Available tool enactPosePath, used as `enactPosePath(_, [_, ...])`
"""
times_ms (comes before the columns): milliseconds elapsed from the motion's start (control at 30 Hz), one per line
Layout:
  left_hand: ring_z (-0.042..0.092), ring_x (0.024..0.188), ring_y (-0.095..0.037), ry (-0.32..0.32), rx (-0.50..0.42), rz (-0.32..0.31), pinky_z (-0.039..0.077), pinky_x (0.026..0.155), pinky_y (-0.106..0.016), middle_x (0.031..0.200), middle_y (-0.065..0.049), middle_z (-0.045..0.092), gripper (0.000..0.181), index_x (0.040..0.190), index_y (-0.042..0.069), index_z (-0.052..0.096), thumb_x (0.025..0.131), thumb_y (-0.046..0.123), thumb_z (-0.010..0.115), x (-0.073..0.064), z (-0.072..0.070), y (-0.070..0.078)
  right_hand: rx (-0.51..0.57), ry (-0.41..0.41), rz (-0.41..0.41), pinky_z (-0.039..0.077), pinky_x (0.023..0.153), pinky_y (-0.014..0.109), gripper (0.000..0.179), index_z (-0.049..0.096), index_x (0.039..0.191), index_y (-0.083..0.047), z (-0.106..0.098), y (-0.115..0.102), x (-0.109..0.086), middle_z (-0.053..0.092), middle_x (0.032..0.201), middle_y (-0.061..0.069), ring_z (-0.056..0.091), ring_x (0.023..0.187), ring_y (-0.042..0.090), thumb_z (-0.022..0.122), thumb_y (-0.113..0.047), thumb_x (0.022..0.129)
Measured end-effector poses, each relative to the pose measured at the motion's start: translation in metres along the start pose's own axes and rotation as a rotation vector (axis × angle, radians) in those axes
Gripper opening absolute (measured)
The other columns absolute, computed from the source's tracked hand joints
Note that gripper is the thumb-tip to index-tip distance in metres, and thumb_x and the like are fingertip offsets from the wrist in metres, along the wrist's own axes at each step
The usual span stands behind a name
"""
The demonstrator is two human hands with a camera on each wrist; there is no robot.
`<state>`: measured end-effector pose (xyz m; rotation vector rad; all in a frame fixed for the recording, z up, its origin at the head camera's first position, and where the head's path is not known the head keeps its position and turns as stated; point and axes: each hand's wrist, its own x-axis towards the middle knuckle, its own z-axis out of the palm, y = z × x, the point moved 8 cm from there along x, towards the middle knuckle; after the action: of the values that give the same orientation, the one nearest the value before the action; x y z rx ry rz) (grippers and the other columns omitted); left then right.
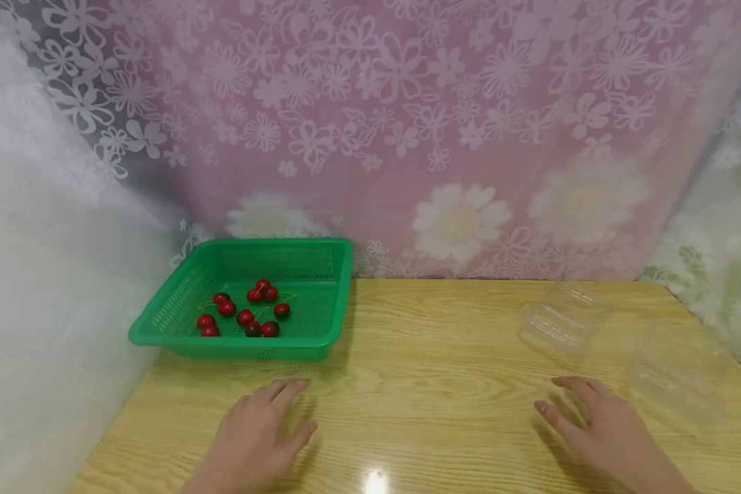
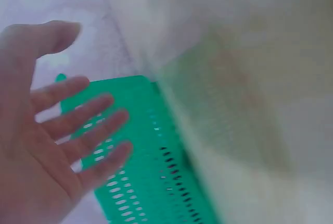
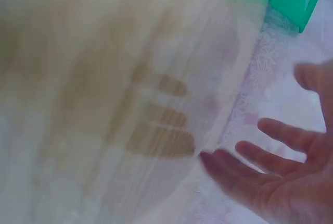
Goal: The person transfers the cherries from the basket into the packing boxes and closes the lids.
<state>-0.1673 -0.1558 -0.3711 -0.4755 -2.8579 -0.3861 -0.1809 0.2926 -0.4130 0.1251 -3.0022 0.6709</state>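
Extending spread fingers, my left hand [image 1: 256,429] hovers near the green basket [image 1: 234,348]; my right hand [image 1: 608,425] likewise, near clear containers [image 1: 565,319].

One bench [image 1: 420,343] carries one green plastic basket [image 1: 228,341] and two clear plastic containers [image 1: 562,319]. Eleven red cherries [image 1: 226,309] can be counted in the basket, though some overlap. There are two bare hands, one left grip [image 1: 253,432] and one right grip [image 1: 605,425]. One pink floral cloth [image 1: 370,178] bears three large daisies [image 1: 461,223].
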Motion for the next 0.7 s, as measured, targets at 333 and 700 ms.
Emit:
enactPosePath(333, [0.065, 0.068, -0.003, 0.337, -0.128, 0.221, 0.051, 0.058, -0.023, 0.088, 0.01, 0.075, 0.014, 0.099, 0.018, 0.079, 0.089, 0.009, 0.076, 0.041, -0.073, -0.012, 0.436, -0.04, 0.382, 0.062, 0.064, 0.032, 0.085, 0.058, 0.13, 0.012, -0.022, 0.045, 0.014, 0.076, 0.09, 0.002, 0.073, 0.069, 0.015, 0.03, -0.064, 0.105])
enactPosePath(700, [0.071, 0.084, -0.019, -0.096, -0.136, -0.08, 0.057, 0.073, -0.043, 0.108, -0.009, 0.077, 0.027, 0.123, 0.009, 0.072, 0.104, 0.022, 0.058, 0.097, -0.069, -0.098, 0.709, -0.206, 0.496, 0.059, 0.064, 0.032, 0.095, 0.023, 0.147, 0.019, -0.009, 0.055, 0.033, 0.067, 0.084, -0.001, 0.067, 0.067, 0.013, 0.013, -0.065, 0.104])
